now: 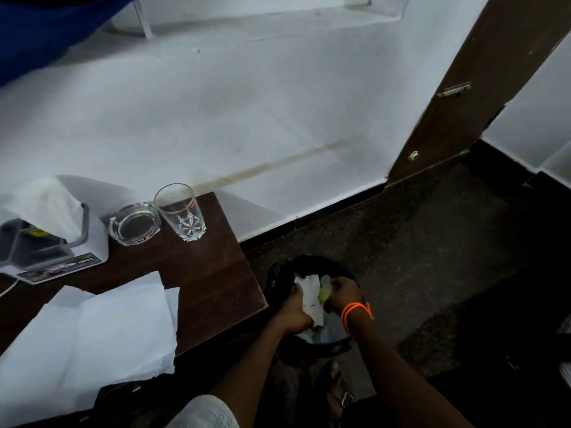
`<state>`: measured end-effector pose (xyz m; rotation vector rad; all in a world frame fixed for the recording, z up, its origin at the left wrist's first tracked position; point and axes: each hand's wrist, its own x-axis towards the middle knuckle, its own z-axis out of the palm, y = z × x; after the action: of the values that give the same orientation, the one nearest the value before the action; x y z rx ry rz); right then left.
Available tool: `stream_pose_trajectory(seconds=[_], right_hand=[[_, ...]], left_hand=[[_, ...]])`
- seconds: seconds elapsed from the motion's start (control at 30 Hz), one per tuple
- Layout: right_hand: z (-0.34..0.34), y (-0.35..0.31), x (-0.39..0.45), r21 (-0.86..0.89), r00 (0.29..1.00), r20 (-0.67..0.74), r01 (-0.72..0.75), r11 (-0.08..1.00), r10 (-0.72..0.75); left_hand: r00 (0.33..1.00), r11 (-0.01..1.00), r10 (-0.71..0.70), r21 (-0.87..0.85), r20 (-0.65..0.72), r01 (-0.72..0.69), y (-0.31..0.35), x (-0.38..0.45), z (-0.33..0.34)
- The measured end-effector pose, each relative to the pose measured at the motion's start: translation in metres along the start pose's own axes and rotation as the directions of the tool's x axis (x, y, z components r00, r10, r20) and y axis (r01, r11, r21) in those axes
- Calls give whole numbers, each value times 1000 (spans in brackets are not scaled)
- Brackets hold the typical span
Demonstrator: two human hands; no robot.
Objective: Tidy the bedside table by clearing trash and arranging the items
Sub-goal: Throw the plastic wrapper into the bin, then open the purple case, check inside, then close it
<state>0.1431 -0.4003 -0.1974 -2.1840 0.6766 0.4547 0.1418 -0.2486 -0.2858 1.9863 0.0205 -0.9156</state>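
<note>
Both of my hands are down inside the mouth of the black-lined bin (pixel 279 282), which stands on the dark floor just off the right edge of the bedside table (pixel 197 273). My left hand (pixel 295 315) has its fingers curled around a crumpled white paper (pixel 310 296) and grips it over the bin's opening. My right hand (pixel 343 293), with an orange thread band (pixel 355 312) at the wrist, is also bent over the same bundle, beside a small yellow-green scrap (pixel 323 294) tucked against the paper; its fingers look curled onto the trash, though I cannot tell exactly which piece they pinch. More pale rubbish lies under the hands in the bin, too dim for me to name.

On the table, taking the bin as my mark: a clear drinking glass (pixel 180 213) stands upright at the table's far edge, up and left of the bin, well apart from it. A glass ashtray (pixel 134 223) sits just left of the glass, almost touching it. Farther left is a tissue box (pixel 46 239) with a white tissue (pixel 43 208) sticking up from it. Nearer me, left of the bin, loose white paper sheets (pixel 92 341) lie spread over the table's near corner and hang past its front edge.
</note>
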Motion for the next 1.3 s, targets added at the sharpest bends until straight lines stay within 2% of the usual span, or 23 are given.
stream_pose_trajectory(seconds=[0.13,0.3,0.4,0.57,0.67,0.77,0.97,1.07,1.17,1.3], right_hand=[[-1,-9,-5,4,1000,-17,22,1000,-22],[-14,-39,-36,-18,978,-121,169,985,-170],[-26,-62,-57,-22,952,-141,271,962,-271],[-44,-104,-101,-109,829,-146,529,841,-540],[-49,-125,-127,-173,751,-117,629,758,-650],[-47,-143,-150,-160,712,-92,679,716,-696],[-23,-173,-198,-157,627,-44,764,625,-778],[-2,-189,-220,-163,599,10,791,590,-801],[23,-209,-249,-185,525,74,843,505,-848],[57,-230,-284,-141,436,133,897,419,-890]], left_hand=[[995,998,51,27,-90,-48,-18,13,-1],[990,998,61,-1,-124,-61,69,-82,-36],[969,997,71,0,-235,-73,97,-110,-49],[903,992,98,-36,-418,-124,135,-170,-78],[858,987,128,-24,-497,-161,148,-207,-98],[827,986,152,33,-541,-161,151,-240,-115],[759,987,142,34,-635,-157,130,-295,-146],[692,988,136,41,-709,-151,117,-328,-156],[646,983,133,19,-752,-181,99,-366,-169],[582,989,88,-1,-808,-151,63,-401,-188]])
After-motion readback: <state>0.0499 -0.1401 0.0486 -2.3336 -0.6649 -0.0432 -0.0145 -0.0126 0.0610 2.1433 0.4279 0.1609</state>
